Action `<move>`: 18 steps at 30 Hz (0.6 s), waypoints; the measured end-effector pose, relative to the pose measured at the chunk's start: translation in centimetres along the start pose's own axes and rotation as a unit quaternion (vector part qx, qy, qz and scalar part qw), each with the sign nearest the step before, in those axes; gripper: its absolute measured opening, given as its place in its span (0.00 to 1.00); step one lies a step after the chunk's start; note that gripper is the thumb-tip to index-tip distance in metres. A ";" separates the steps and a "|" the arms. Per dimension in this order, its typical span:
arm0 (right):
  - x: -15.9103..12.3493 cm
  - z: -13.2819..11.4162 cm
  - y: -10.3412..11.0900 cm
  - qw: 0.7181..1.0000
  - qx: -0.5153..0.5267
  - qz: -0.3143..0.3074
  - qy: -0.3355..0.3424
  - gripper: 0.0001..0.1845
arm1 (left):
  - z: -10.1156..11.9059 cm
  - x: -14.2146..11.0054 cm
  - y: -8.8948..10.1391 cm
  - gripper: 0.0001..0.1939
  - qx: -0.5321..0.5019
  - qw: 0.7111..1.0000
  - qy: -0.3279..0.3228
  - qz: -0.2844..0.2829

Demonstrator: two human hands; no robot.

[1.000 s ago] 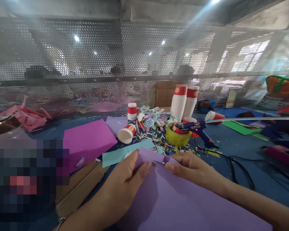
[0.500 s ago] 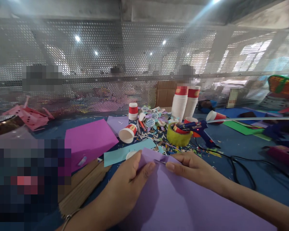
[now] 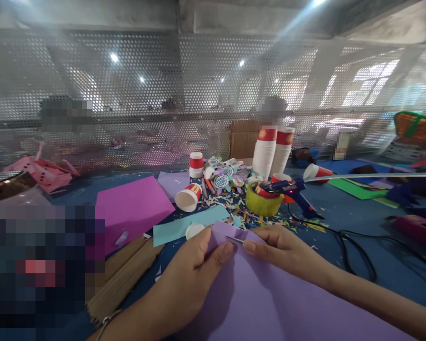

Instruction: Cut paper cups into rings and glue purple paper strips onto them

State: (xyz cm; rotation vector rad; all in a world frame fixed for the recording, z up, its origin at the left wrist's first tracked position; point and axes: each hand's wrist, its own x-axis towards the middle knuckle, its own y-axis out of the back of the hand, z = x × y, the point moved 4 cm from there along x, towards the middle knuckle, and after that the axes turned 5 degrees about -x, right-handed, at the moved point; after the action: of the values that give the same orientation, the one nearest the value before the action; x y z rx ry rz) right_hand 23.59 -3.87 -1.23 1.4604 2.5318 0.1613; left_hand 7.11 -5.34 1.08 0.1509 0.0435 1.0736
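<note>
A large lilac paper sheet (image 3: 270, 298) lies across the near part of the blue table (image 3: 358, 218). My left hand (image 3: 190, 279) grips its far left edge, thumb on top and fingers curled under. My right hand (image 3: 284, 248) pinches the same far edge just to the right, thumb pressed on the paper. Between the two thumbs, a short thin grey line crosses the paper's edge; I cannot tell what it is. The far corner of the sheet looks folded or creased.
Beyond the hands lie a teal paper strip (image 3: 188, 222), a magenta sheet (image 3: 131, 208), paper cups (image 3: 273, 149), a yellow-green tape roll (image 3: 262, 201), a blue glue gun (image 3: 294, 192) with black cord (image 3: 355, 251), and paper scraps. A perforated screen (image 3: 199, 94) backs the table. Brown cardboard (image 3: 124, 274) lies left.
My left thumb has slid right along the paper's edge, closer to my right thumb. The sheet has shifted slightly nearer; the hands keep their grip.
</note>
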 end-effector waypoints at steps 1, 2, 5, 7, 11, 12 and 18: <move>0.0 0.0 0.0 1.000 -0.005 0.001 0.003 0.29 | 0.0 0.0 -0.1 0.15 -0.013 1.000 0.003 -0.006; 0.0 0.0 0.0 1.000 -0.010 0.002 0.007 0.29 | -0.1 -0.1 -0.1 0.15 -0.024 1.000 0.007 -0.012; 0.0 0.0 0.0 1.000 -0.023 0.004 0.009 0.30 | -0.3 0.0 -0.2 0.16 -0.040 0.999 0.014 -0.021; 0.0 0.0 0.0 1.000 -0.027 0.003 0.008 0.30 | -0.4 0.1 -0.3 0.16 -0.048 0.999 0.010 -0.023; 0.1 0.1 0.0 0.999 -0.035 -0.004 0.019 0.32 | -0.2 0.0 -0.3 0.16 -0.070 0.997 0.016 -0.022; 0.1 0.2 0.0 0.999 -0.037 -0.004 0.020 0.32 | -0.2 0.0 -0.3 0.16 -0.079 0.996 0.029 -0.020; 0.0 0.6 -0.1 1.000 -0.018 -0.002 -0.005 0.32 | -0.4 -0.7 0.2 0.18 -0.154 0.975 0.160 -0.002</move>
State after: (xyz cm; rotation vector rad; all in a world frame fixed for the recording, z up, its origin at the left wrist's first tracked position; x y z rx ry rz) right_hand 23.67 -3.94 -1.78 1.4402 2.5107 0.1967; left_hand 6.54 -5.86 0.68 -0.3038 0.1668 1.0788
